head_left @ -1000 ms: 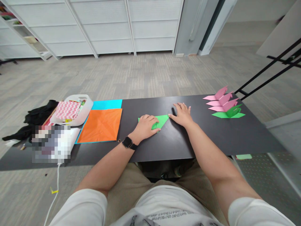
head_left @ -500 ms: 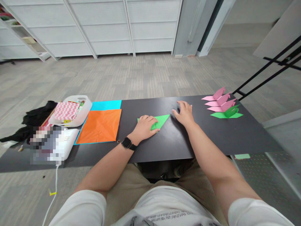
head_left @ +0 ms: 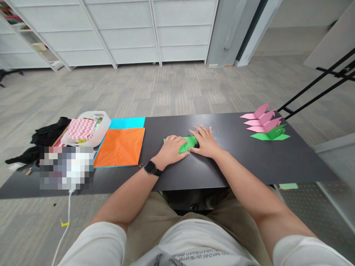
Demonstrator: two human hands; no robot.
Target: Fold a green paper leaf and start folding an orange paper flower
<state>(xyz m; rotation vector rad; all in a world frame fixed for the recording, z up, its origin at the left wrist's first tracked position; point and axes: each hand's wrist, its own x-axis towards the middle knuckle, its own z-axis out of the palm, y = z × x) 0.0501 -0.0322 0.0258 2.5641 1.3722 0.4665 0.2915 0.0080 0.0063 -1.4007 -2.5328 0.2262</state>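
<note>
A folded piece of green paper [head_left: 184, 147] lies on the dark table [head_left: 191, 173] in front of me. My left hand [head_left: 173, 148] rests flat over its left part, fingers stretched out, with a black watch on the wrist. On the paper's right end lies my right hand [head_left: 205, 142], its fingers spread and the fingertips touching the paper. Both hands hide much of the paper's outline. Off to the right stand several folded paper birds: pink birds [head_left: 263, 120] in a row and a green bird [head_left: 273, 134] nearest me.
Left of my hands lie orange paper sheets [head_left: 120, 147] over blue sheets [head_left: 129, 122]. Beyond them are a white basket [head_left: 104, 127] with a pink zigzag-patterned item, a black cloth [head_left: 51, 131] and a blurred object with a white cable [head_left: 69, 207]. A black metal frame [head_left: 313, 85] stands at the right.
My right hand has moved left and down from above the table onto the right end of the green paper. My left hand stays on the paper. The view has shifted slightly.
</note>
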